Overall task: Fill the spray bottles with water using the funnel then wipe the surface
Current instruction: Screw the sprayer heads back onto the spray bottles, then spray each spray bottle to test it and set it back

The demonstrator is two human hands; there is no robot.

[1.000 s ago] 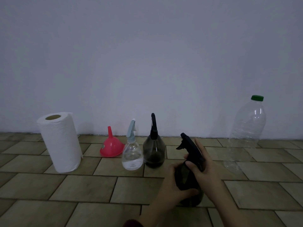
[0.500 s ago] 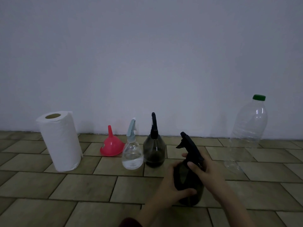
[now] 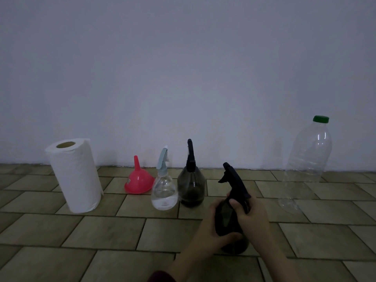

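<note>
Spray bottle, dark, nearest me [image 3: 227, 220]: it stands on the tiled floor [image 3: 101, 228]. My left hand [image 3: 211, 231] wraps its body; my right hand [image 3: 251, 216] grips the neck below the black trigger head [image 3: 232, 180]. Behind it, left to right: paper towel roll [image 3: 74, 176], inverted pink funnel [image 3: 138, 180], clear spray bottle [image 3: 164, 192], smoky spray bottle [image 3: 191, 186]. Green-capped water bottle [image 3: 307, 163] stands far right
</note>
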